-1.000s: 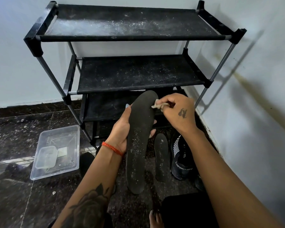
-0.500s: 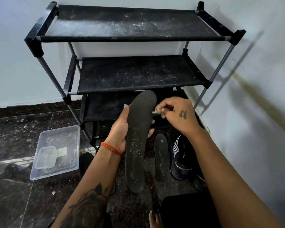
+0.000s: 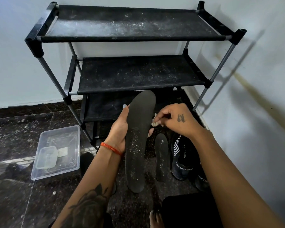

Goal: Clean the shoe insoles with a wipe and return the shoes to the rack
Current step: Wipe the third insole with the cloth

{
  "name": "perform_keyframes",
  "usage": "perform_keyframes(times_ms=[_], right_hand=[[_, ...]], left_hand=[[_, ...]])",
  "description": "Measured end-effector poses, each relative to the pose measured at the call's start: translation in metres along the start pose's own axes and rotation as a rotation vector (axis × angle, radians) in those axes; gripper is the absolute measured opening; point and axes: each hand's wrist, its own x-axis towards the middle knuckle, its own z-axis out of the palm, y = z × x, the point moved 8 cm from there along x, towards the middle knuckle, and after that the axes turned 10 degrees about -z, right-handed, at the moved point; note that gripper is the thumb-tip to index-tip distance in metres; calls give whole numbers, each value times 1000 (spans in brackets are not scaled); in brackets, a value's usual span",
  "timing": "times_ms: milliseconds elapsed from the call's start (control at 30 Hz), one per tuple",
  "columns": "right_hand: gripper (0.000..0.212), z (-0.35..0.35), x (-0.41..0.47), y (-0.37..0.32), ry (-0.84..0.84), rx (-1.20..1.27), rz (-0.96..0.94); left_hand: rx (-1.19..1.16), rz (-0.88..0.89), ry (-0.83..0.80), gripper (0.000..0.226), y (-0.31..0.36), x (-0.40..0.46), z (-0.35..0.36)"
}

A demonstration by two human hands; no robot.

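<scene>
Both hands are busy: the left hand (image 3: pixel 120 129) grips a long dark insole (image 3: pixel 139 140) by its middle, holding it upright with the toe end up, and the right hand (image 3: pixel 174 120) pinches a small crumpled white wipe (image 3: pixel 155 122) just beside the insole's right edge. White specks cover the lower half of the insole. Behind it stands the black shoe rack (image 3: pixel 133 38), its dusty shelves bare. On the dark floor, just right of the held insole, lies a second insole (image 3: pixel 161 157), and beside that a dark shoe (image 3: pixel 183 157) with white stripes, partly hidden by the right forearm. Compared with a second ago, the wipe has come down from near the toe end and off the insole's face to its right edge. To the left sits a clear plastic tub (image 3: pixel 59 148) holding a smaller clear container (image 3: pixel 47 157).
</scene>
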Motion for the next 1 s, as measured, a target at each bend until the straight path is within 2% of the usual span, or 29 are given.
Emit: perform_keyframes(times_ms=[67, 133, 267, 367, 467, 533, 633, 700, 833, 933, 1000], right_hand=[[19, -15, -2, 0, 222, 41, -2], [18, -15, -1, -3, 311, 152, -4], [12, 12, 5, -10, 147, 136, 11], [15, 18, 5, -15, 18, 173, -7], [23, 19, -2, -7, -104, 278, 68], [26, 6, -2, 2, 3, 202, 91], [22, -19, -2, 10, 325, 125, 104], [19, -18, -1, 10, 385, 140, 101], [5, 8, 5, 2, 220, 177, 98], [6, 15, 5, -6, 73, 161, 89], [6, 20, 0, -10, -59, 246, 95]], left_hand=[[-33, -25, -6, 65, -1, 1, 0], [-26, -27, -21, 66, -2, 1, 2], [-35, 7, -45, 53, 0, 0, 4], [-24, 28, -28, 55, 4, 0, 0], [-8, 30, 17, 56, 3, -1, -3], [-29, -3, 29, 63, 1, -1, -2], [-54, -26, 14, 72, 0, -1, 1], [-48, -29, 4, 74, -1, -2, 3], [-45, -47, 6, 75, -3, -2, 3], [-24, -42, 22, 73, -2, -1, -1], [-3, -31, 34, 73, -1, 0, -1]])
